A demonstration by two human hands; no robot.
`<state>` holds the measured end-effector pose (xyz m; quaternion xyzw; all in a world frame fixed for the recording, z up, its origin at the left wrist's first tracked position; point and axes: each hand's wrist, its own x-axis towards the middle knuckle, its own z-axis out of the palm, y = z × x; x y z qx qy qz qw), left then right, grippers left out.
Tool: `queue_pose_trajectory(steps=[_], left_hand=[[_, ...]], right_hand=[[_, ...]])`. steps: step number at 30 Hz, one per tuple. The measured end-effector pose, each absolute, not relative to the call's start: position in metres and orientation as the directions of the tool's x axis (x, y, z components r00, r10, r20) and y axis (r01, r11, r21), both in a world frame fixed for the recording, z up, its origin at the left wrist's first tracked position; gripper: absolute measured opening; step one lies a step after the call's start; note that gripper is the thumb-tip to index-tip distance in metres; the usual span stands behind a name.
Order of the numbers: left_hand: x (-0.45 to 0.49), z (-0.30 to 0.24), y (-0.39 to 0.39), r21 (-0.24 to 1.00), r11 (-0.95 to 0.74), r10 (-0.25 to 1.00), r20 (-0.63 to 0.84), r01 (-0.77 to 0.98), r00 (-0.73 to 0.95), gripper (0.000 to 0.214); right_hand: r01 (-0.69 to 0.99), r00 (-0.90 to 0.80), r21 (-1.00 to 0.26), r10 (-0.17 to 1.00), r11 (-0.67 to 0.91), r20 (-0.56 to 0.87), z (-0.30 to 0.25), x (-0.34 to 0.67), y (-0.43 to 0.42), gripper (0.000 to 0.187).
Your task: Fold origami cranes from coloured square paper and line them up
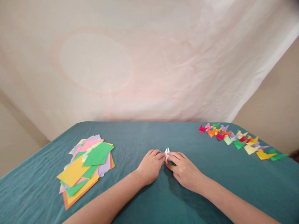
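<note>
Item: one white folded paper (pixel 167 151), small, two-pointed at the far end, on the desk (pixel 137 137) between my hands. Right grip (pixel 184 171): thumb and fingers pinching its right side. Left grip (pixel 151 163): fingertips bunched at its left edge; whether pinching, I cannot tell. Step, as I judge: creasing narrow folds. Next move calls for aligned edges and firm pressure. Also: loose coloured sheets (pixel 98 154), left; paper birds (pixel 251 149), right.

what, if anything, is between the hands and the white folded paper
Nothing visible: the left hand and right hand both touch the white folded paper; the coloured sheets lie apart, to the left.
</note>
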<state>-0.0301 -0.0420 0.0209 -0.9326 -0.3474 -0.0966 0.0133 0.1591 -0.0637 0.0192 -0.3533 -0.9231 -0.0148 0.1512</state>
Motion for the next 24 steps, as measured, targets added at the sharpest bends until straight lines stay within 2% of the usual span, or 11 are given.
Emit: queue_pose_trajectory(steps=[7,11,15,19,21,24], left_hand=[[-0.031,0.017,-0.042,0.054,-0.763,0.641,0.198,0.644,0.742,0.037],[-0.032,0.017,-0.042,0.054,-0.766,0.638,0.185,0.64,0.748,0.039],[-0.031,0.016,-0.042,0.052,-0.77,0.633,0.189,0.636,0.751,0.039],[-0.031,0.014,-0.042,0.063,-0.771,0.634,0.183,0.634,0.752,0.041],[-0.032,0.014,-0.041,0.069,-0.777,0.627,0.186,0.626,0.757,0.041],[-0.035,0.016,-0.04,0.078,-0.801,0.596,0.194,0.593,0.78,0.042]], right_hand=[[0.636,-0.678,-0.153,0.643,0.756,0.357,0.017,0.161,-0.066,0.033],[0.627,-0.588,-0.321,0.701,0.71,0.403,0.013,0.167,-0.063,0.032],[0.658,-0.392,-0.496,0.82,0.566,0.416,0.006,0.176,-0.048,0.028],[0.68,-0.247,-0.626,0.923,0.381,0.294,0.002,0.178,-0.03,0.018],[0.663,-0.236,-0.68,0.95,0.312,0.206,0.002,0.175,-0.023,0.018],[0.671,-0.228,-0.691,0.962,0.269,0.153,0.004,0.167,-0.016,0.022]])
